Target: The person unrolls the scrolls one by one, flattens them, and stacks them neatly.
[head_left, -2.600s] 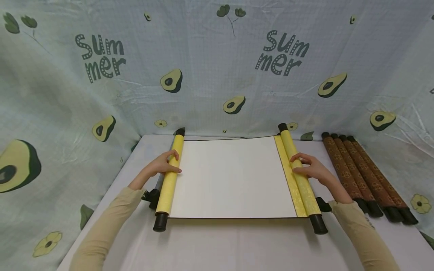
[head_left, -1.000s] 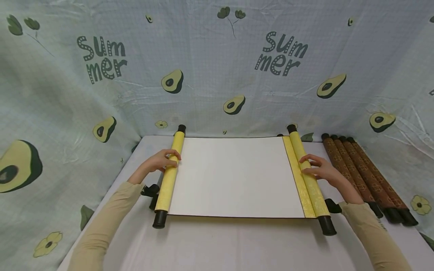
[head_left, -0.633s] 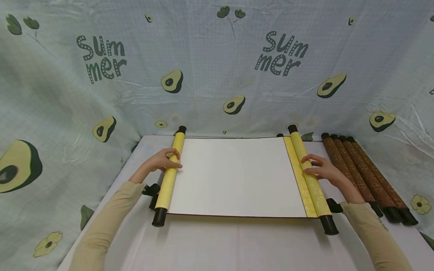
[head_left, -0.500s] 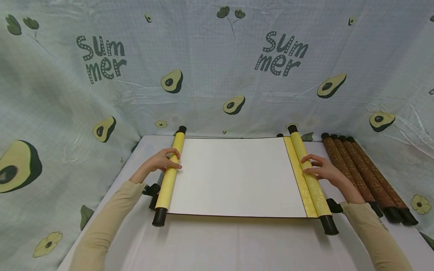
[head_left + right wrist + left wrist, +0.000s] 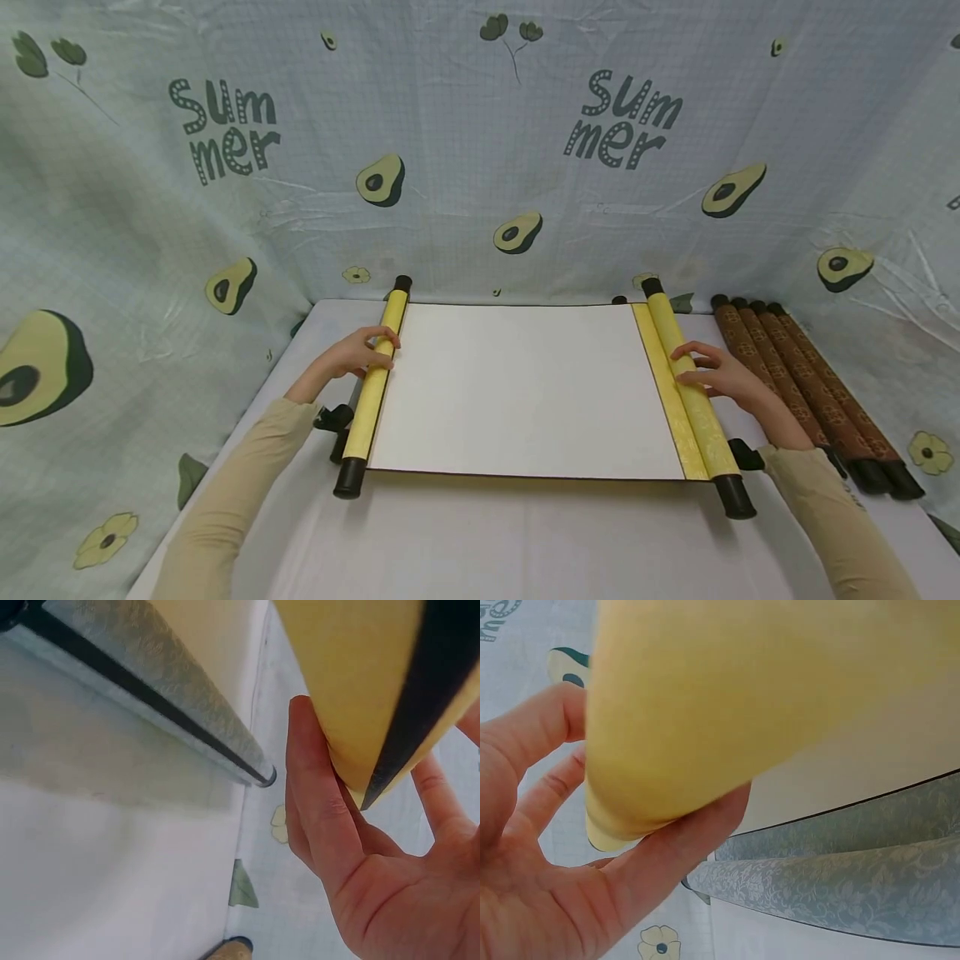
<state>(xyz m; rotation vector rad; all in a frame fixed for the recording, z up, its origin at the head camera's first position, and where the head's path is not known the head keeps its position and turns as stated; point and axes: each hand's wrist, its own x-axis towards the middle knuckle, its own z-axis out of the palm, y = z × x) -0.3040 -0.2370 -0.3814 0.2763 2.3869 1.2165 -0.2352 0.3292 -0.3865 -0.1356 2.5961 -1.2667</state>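
Between the two hands a yellow-bordered hanging scroll is partly unrolled, its white sheet (image 5: 525, 392) facing up and its rollers capped in black. Around the left roller (image 5: 367, 417) curl the fingers and thumb of my left hand (image 5: 352, 354). My right hand (image 5: 723, 379) grips the right roller (image 5: 705, 425) near its middle, beside a flat yellow strip (image 5: 666, 392). Both wrist views show the yellow roll (image 5: 697, 712) held between thumb and fingers, above the table. Underneath lies a grey patterned scroll (image 5: 840, 892), mostly hidden by the sheet in the head view.
Several brown patterned scrolls (image 5: 813, 392) with black ends lie side by side at the table's right. A white cloth covers the table (image 5: 480, 542). Behind and at the sides hangs a curtain (image 5: 465, 125) printed with avocados.
The rollers have moved apart, the right one clearly rightward and the left one slightly leftward. More white sheet shows between them. Both hands keep their grip.
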